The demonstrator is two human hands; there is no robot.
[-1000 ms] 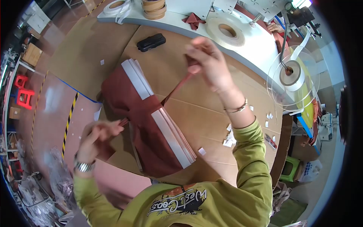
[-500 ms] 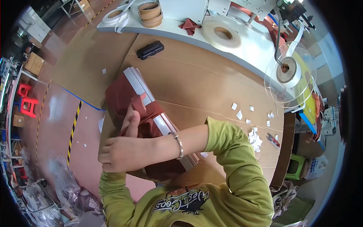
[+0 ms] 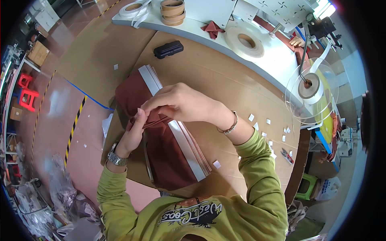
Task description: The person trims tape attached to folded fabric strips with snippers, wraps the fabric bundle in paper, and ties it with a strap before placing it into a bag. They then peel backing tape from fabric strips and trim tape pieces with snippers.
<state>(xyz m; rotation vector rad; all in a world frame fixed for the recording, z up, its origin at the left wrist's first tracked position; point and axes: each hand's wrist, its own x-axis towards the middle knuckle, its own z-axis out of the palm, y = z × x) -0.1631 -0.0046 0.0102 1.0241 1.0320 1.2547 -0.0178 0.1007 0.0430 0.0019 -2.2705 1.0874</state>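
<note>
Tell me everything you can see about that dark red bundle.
The bundle is a stack of dark red layers, seemingly cloth, with a white band along one long edge and thinner layered edges beside it. It lies slantwise on the cardboard, gathered at the middle, where a red strip crosses it; whether that is knotted is hidden. The left hand and right hand meet at the strip, their exact grip partly covered.

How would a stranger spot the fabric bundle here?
Start with the brown cardboard surface. On it, where the left hand and right hand meet, lies the maroon fabric bundle. Unlike the small maroon scrap on the white worktop, it is large, gathered mid-length and edged with white along one side.
</note>
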